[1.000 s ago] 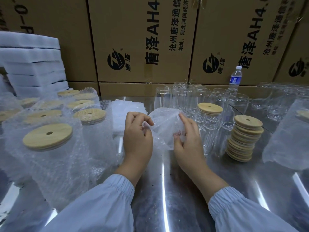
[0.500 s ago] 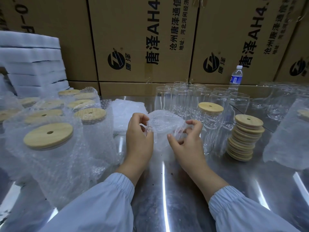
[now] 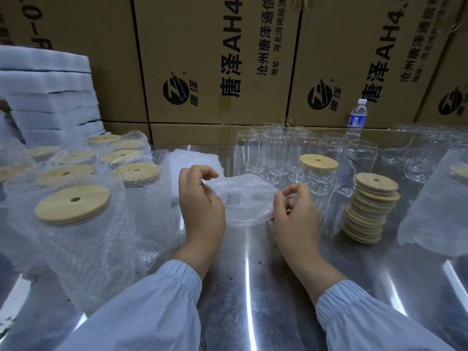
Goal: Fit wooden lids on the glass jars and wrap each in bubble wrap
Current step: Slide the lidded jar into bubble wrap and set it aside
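While both of my hands pinch this thin film, the risk I see sits at the fingertips. The bubble wrap pouch (image 3: 249, 198) looks slick and clingy, so if its layers cling together the mouth may not open, and a hard tug could tear it. My left hand (image 3: 202, 209) has thumb and forefinger curled onto the pouch's left edge, wrist low over the table. My right hand (image 3: 296, 214) pinches the right edge the same way, other fingers tucked. The pouch hangs between them, just above the steel table (image 3: 253, 287).

Just beyond my right hand stands a glass jar (image 3: 316, 177) with its wooden lid on, unwrapped; I judge it goes in next. A careless reach for it could knock the bare jars (image 3: 273, 150) crowded behind it, or the leaning lid stack (image 3: 372, 209) to its right. Wrapped jars (image 3: 73, 206) fill the left side.
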